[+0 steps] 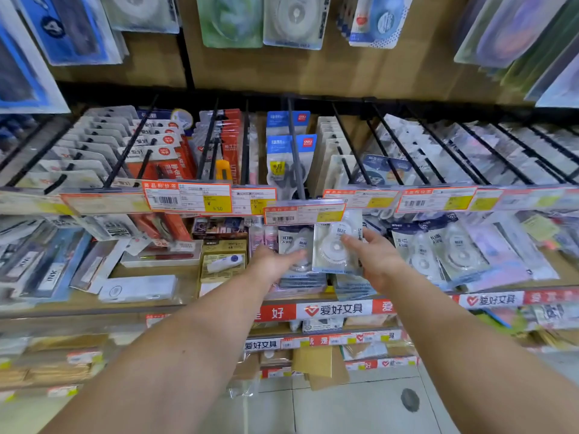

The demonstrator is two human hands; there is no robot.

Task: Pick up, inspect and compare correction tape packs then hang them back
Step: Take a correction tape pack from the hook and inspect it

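A clear correction tape pack (pixel 335 245) with a white toothed wheel hangs just below an orange price tag (pixel 304 213) at the middle of the display. My right hand (pixel 376 261) pinches its right edge, with the thumb on the front. Beside it on the left hangs a second correction tape pack (pixel 296 242) with blue print. My left hand (pixel 275 264) reaches to that second pack, its straight fingers touching the lower front. More packs of the same kind (pixel 451 249) hang to the right.
Black peg hooks (pixel 294 148) stick out toward me above the hands, loaded with scissors, cutters and cards. A row of price tags (pixel 188 197) runs across the hook ends. Boxes and ink packs (pixel 50 270) lie on the shelf at left. Floor tiles lie below.
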